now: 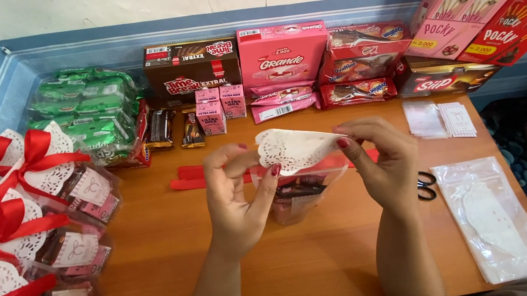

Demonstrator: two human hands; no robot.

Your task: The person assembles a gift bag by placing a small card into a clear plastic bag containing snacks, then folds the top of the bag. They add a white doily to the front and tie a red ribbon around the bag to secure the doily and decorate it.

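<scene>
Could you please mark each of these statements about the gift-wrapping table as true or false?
1. Both hands hold a white paper doily over a clear snack bag. True.
2. The finished gift bags wear blue ribbons. False: their ribbons are red.
3. Black-handled scissors lie beside the right hand. True.
4. The left hand rests flat on the wooden table. False: it is raised, pinching the doily.

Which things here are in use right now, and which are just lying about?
In use: left hand, right hand, doily, clear snack bag.
Lying about: finished bags, snack boxes, scissors, ribbon strips, doily packet.
</scene>
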